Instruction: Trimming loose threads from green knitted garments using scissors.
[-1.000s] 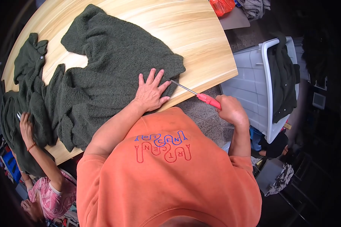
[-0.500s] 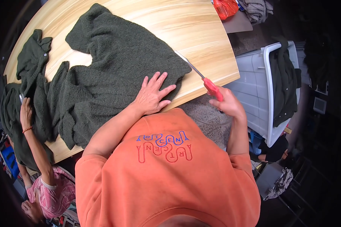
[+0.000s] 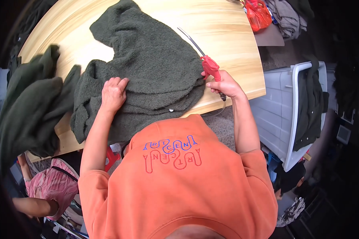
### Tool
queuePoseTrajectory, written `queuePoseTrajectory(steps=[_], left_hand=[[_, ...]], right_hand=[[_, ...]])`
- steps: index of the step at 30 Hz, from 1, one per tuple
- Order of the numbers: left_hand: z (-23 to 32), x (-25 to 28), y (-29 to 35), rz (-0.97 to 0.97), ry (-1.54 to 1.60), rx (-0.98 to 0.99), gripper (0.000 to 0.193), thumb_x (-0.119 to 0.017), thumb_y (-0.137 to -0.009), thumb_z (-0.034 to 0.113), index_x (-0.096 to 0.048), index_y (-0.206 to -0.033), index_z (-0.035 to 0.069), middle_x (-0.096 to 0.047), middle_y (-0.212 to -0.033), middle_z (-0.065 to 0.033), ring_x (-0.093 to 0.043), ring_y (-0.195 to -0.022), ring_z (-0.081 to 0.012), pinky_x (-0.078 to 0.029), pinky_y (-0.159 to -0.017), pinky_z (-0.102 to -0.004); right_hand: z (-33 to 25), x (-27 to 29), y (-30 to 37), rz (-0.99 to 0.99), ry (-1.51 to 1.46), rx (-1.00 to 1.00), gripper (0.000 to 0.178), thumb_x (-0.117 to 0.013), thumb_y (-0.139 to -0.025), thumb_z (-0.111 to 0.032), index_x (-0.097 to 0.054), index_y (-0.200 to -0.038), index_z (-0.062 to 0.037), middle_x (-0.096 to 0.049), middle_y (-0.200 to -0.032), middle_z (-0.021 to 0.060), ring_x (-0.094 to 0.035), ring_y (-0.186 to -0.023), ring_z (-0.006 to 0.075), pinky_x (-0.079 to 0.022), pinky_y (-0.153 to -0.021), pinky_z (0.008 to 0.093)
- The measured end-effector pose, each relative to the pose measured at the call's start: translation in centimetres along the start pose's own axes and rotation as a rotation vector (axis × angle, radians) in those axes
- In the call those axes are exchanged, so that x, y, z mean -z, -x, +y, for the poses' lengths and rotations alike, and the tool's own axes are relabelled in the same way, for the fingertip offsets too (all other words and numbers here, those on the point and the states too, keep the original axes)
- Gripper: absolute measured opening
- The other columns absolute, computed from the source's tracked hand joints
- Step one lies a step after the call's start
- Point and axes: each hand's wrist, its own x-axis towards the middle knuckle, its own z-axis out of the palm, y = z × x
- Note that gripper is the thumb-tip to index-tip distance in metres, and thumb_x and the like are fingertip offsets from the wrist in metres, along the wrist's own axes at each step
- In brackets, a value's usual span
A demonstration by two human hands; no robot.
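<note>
Right hand (image 3: 224, 84) is wrapped around the red handle of a tool with a long thin metal nozzle (image 3: 205, 59), sort of an air gun, with the metal tip angled out over the wooden table (image 3: 227, 36) toward its far edge. It sits right at the right side of the dark green fuzzy sweater (image 3: 151, 75). Left hand (image 3: 113, 95) is open, palm down and fingers spread, pressing flat on the sweater's left part close to the near edge of the table. The sweater is spread across the middle of the table, a sleeve reaching to the far edge. More dark green garments (image 3: 28, 107) are heaped at the table's left end. A red bag (image 3: 258, 14) sits at the far right corner, and a white crate (image 3: 285, 115) stands off the right edge.
</note>
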Motion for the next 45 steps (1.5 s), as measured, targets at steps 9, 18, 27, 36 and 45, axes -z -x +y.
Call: queuePoseTrajectory(steps=[9, 18, 27, 36, 45], left_hand=[[1.1, 6.1, 5.1, 0.860, -0.031, -0.250, 0.030, -0.054, -0.060, -0.011, -0.065, -0.086, -0.001, -0.059, -0.076, -0.0138, -0.058, -0.067, -0.0246, -0.047, -0.053, -0.0304], [1.9, 0.5, 7.5, 0.398, 0.099, -0.070, 0.039, -0.066, -0.067, 0.010, -0.057, -0.104, 0.003, -0.056, -0.106, -0.0127, -0.053, -0.099, -0.0294, -0.040, -0.083, -0.0387], [6.1, -2.2, 4.9, 0.326, 0.247, -0.369, 0.045, -0.068, -0.067, 0.018, -0.056, -0.109, 0.011, -0.051, -0.114, -0.0149, -0.049, -0.105, -0.0318, -0.039, -0.086, -0.0429], [5.7, -3.9, 4.2, 0.247, 0.211, -0.250, 0.053, -0.070, -0.065, 0.024, -0.052, -0.112, 0.006, -0.047, -0.117, -0.0132, -0.043, -0.110, -0.0317, -0.035, -0.089, -0.0452], [1.5, -6.3, 0.3, 0.386, 0.087, -0.026, 0.061, -0.068, -0.053, 0.012, -0.051, -0.111, 0.013, -0.047, -0.110, -0.0104, -0.044, -0.107, -0.0262, -0.034, -0.086, -0.0419]], right_hand=[[-1.2, 1.4, 2.9, 0.129, -0.087, 0.223, 0.063, -0.057, -0.065, 0.003, -0.037, -0.124, -0.0007, -0.058, -0.105, 0.0130, -0.046, -0.046, 0.0044, -0.040, -0.042, 0.0195], [1.0, 0.7, 2.6, 0.080, -0.010, 0.025, 0.043, -0.056, -0.069, 0.003, -0.049, -0.111, 0.0012, -0.055, -0.091, 0.0037, -0.048, -0.062, 0.0064, -0.041, -0.051, 0.0218], [-0.7, 0.5, 6.9, -0.036, 0.611, 0.128, 0.034, -0.064, -0.067, -0.002, -0.054, -0.099, 0.0007, -0.059, -0.088, 0.0112, -0.056, -0.079, 0.0230, -0.043, -0.070, 0.0328], [-0.3, -0.3, 8.9, 0.035, 0.794, 0.042, 0.021, -0.065, -0.063, -0.004, -0.057, -0.081, 0.0005, -0.055, -0.078, 0.0170, -0.054, -0.075, 0.0342, -0.042, -0.068, 0.0377], [0.4, -1.5, 6.1, 0.003, 0.540, 0.159, 0.052, -0.063, -0.060, 0.006, -0.052, -0.110, 0.0008, -0.059, -0.093, 0.0084, -0.056, -0.090, 0.0194, -0.042, -0.082, 0.0303]])
